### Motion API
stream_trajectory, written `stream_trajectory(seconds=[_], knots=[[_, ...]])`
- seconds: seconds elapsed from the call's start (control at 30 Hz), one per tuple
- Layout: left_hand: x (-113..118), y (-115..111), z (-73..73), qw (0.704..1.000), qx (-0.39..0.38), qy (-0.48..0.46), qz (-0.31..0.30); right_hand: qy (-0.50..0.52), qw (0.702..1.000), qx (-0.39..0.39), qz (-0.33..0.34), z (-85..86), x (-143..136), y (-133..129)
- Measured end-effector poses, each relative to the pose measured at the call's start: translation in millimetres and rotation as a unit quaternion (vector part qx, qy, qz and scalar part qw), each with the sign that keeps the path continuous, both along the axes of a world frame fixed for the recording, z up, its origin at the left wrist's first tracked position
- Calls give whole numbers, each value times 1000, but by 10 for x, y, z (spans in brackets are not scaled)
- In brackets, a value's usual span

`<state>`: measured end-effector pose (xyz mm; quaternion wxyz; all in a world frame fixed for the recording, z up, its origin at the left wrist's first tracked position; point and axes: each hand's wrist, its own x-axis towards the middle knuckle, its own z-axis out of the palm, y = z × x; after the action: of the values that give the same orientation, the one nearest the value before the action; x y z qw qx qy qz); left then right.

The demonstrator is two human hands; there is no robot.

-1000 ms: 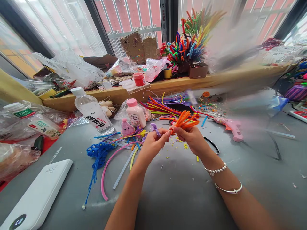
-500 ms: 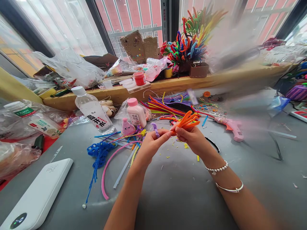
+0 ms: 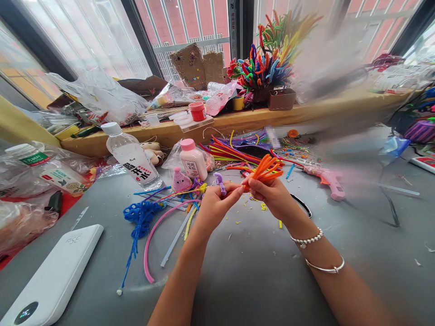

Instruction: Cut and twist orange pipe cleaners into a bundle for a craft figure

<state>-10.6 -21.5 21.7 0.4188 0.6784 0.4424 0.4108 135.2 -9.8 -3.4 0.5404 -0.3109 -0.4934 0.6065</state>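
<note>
An orange bundle of looped pipe cleaners (image 3: 267, 169) is held up above the middle of the table. My right hand (image 3: 272, 195) pinches it low down, and its loops fan out past the fingers to the upper right. My left hand (image 3: 217, 206) is closed at the bundle's lower left end, thumb and fingertips pressed together there. A purple fuzzy ring (image 3: 220, 184) sits on a finger of my left hand. The exact spot where the fingertips meet is partly hidden by the fingers.
Left of my hands lie blue knitted yarn (image 3: 142, 217), a pink pipe cleaner (image 3: 147, 253) and a white power bank (image 3: 54, 276). Behind stand a water bottle (image 3: 134, 158) and a pink-capped bottle (image 3: 193, 160). Colourful pipe cleaners (image 3: 224, 151) and a pink glue gun (image 3: 328, 181) lie beyond.
Both hands stay nearly in place. The orange loops have shifted slightly, standing a little higher and more spread than before.
</note>
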Motion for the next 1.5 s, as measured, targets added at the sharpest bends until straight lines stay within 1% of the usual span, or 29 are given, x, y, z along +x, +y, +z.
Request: stream_trajectory(seconds=[0.07,0.17,0.3,0.4,0.47,0.63,0.83,1.13,1.3,1.5], knots=[[1,-6,10,1000,1,-4,-4,-20,1000,10,-4,16,9,-7],[-6,-11,19,1000,-7,-16,-18,-88,995,42,-22,52,31,-22],[-21,0,-3,999,-32,-15,-20,-175,977,98,-73,79,43,-38],[-26,13,-28,999,-44,-18,-19,-212,963,129,-108,79,40,-42],[-25,16,-36,999,-44,-20,-21,-225,958,138,-114,79,41,-44],[-17,12,-24,998,-42,-27,-27,-241,955,132,-115,82,51,-42],[-11,12,-16,999,-21,-16,-28,-237,956,125,-120,73,48,-45],[4,-7,-23,1000,11,5,-8,-234,957,117,-123,116,41,-72],[37,-28,-17,998,50,20,25,-222,961,114,-121,116,41,-74],[65,-43,-29,989,127,67,45,-224,959,113,-131,99,46,-75]])
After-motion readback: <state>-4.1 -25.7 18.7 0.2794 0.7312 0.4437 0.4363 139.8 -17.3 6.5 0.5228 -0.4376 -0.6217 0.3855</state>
